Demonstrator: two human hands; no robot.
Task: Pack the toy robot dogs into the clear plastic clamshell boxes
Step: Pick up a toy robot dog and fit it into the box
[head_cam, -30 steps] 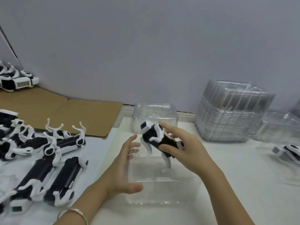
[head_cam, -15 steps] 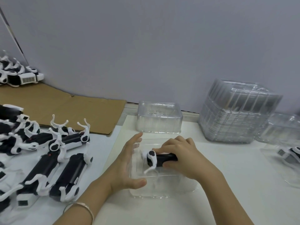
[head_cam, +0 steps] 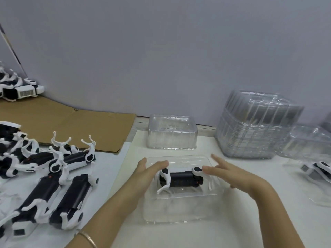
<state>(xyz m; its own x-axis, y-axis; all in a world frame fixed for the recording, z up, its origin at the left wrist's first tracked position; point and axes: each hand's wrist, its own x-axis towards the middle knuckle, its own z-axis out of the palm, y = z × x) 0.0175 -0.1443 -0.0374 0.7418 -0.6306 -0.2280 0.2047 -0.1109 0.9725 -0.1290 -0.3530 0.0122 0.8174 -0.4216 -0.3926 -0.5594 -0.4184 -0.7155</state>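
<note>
A black and white toy robot dog (head_cam: 180, 179) lies on its side inside the open clear clamshell box (head_cam: 182, 208) in front of me. My left hand (head_cam: 145, 173) touches the dog's left end with straight fingers. My right hand (head_cam: 232, 176) has its fingers spread and straight, the fingertips at the dog's right end. Several more toy dogs (head_cam: 53, 179) lie in a heap on the white sheet to the left.
An upturned clamshell box (head_cam: 172, 134) stands behind the open one. A tall stack of empty boxes (head_cam: 254, 126) is at the back right. A packed box with a dog (head_cam: 315, 169) lies far right. Flat brown cardboard (head_cam: 71, 124) covers the back left.
My right hand lowered the dog into the box and let go, its fingers now straight. The left hand moved from the box's side to the dog's left end.
</note>
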